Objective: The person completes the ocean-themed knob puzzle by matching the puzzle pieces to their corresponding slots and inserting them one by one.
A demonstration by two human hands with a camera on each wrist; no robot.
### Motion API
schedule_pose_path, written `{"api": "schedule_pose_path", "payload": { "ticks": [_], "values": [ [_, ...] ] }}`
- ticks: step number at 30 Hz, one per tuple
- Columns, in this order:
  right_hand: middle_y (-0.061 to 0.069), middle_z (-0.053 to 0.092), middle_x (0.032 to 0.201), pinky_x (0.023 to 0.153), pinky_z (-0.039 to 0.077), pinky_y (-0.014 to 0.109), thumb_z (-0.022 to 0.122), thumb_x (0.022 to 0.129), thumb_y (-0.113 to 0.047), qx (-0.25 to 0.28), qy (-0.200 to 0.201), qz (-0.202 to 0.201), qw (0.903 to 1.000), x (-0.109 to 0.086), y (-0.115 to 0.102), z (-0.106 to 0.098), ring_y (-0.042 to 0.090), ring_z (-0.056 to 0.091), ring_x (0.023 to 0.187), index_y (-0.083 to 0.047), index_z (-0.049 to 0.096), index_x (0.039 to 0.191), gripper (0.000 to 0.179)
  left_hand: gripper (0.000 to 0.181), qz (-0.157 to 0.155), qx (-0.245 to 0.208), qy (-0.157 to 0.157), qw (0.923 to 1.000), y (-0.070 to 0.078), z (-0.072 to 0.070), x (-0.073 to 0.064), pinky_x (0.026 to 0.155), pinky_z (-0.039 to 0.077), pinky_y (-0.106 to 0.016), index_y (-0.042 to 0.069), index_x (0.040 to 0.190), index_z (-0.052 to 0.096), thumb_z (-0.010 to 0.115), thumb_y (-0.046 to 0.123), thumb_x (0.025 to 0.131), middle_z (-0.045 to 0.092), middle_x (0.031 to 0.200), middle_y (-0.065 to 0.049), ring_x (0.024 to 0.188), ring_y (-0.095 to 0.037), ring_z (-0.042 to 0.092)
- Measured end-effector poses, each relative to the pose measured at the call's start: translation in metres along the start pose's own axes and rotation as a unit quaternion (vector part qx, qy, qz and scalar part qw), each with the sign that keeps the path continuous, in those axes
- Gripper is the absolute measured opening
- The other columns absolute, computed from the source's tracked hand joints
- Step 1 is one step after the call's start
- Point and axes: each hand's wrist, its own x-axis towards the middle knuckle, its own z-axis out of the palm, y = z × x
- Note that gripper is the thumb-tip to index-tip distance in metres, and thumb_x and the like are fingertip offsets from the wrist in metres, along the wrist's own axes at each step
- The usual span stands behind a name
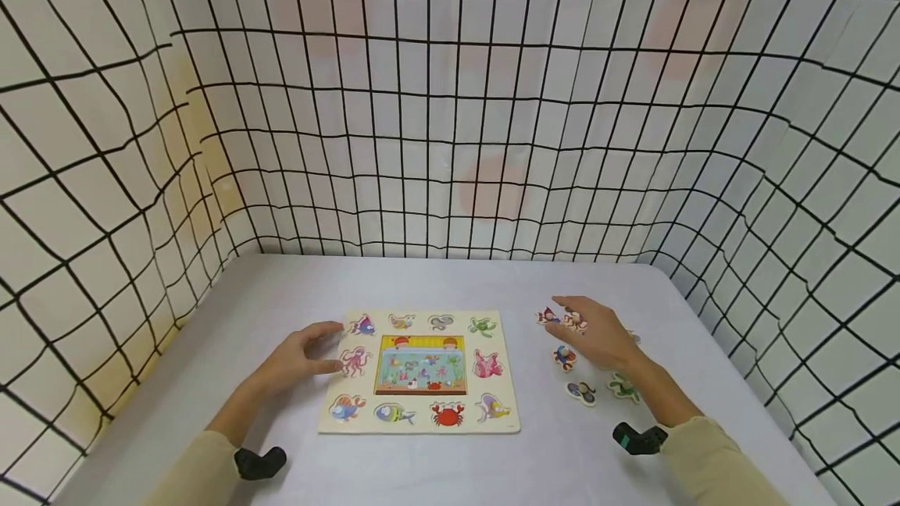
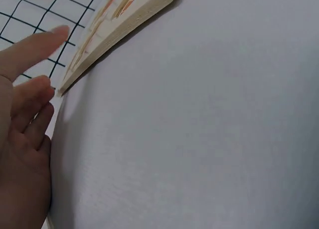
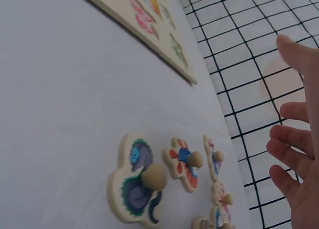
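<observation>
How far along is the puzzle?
Done: the board lies flat, pictures up; I see no knobbed piece seated in it.
In hand: nothing visibly held. The right hand appears over the loose pieces, fingers apart; the left hand is at the board's left edge, contact unclear.
Remaining: probably all the fitting, since those knobbed pieces lie right of the board.

Right hand, thumb spread, at right edge. On white surface: purple-and-green knobbed piece; red-and-blue knobbed piece, just beside; further knobbed pieces, partly cut off. Pale board, well apart. Black grid behind.
</observation>
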Motion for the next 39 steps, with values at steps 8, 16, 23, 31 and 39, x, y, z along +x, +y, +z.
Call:
{"api": "schedule_pose_path", "payload": {
  "ticks": [8,16,23,31,39],
  "values": [
    [0.016,0.065,0.131,0.096,0.051,0.059,0.069,0.099,-0.041,0.042,-0.006,0.006,0.9991,-0.012,0.016,0.016,0.036,0.062,0.114,-0.002,0.064,0.138,0.055,0.081,-0.010,0.053,-0.030,0.9981,0.000,0.003,0.002,0.117,0.025,-0.066,0.002,0.143,0.059,0.094,0.031,0.076,0.045,0.155,-0.022,0.147,-0.048,0.031],
    [0.007,0.069,0.114,0.093,0.056,0.049,0.071,0.101,-0.024,0.083,-0.009,0.012,0.9965,-0.020,0.037,0.026,0.027,0.066,0.105,-0.001,0.071,0.125,0.034,0.081,-0.010,0.059,-0.027,0.9978,0.000,0.002,0.000,0.116,0.023,-0.069,0.003,0.144,0.059,0.093,0.033,0.077,0.044,0.154,-0.022,0.146,-0.050,0.030],
    [-0.004,0.070,0.106,0.079,0.057,0.030,0.074,0.098,-0.017,0.066,-0.029,0.004,0.9974,-0.027,0.048,0.031,0.014,0.064,0.093,-0.008,0.076,0.117,0.022,0.082,-0.009,0.054,-0.029,0.9981,-0.001,0.002,-0.001,0.115,0.024,-0.069,0.002,0.144,0.058,0.093,0.034,0.077,0.045,0.152,-0.022,0.146,-0.049,0.030],
    [-0.012,0.066,0.093,0.072,0.054,0.029,0.079,0.094,-0.020,0.028,-0.039,-0.005,0.9988,-0.025,0.051,0.036,0.011,0.058,0.082,-0.016,0.079,0.106,0.012,0.083,-0.017,0.063,-0.030,0.9974,-0.002,0.002,-0.003,0.115,0.024,-0.070,0.004,0.145,0.058,0.092,0.038,0.077,0.044,0.155,-0.021,0.147,-0.049,0.029],
    [-0.010,0.070,0.089,0.070,0.054,0.029,0.080,0.092,-0.017,0.016,-0.036,0.009,0.9992,-0.017,0.047,0.038,0.010,0.060,0.079,-0.015,0.081,0.097,0.005,0.081,-0.016,0.064,-0.023,0.9975,-0.003,0.003,-0.003,0.116,0.024,-0.069,0.004,0.144,0.059,0.092,0.037,0.078,0.044,0.154,-0.021,0.147,-0.049,0.029]
  ]
}}
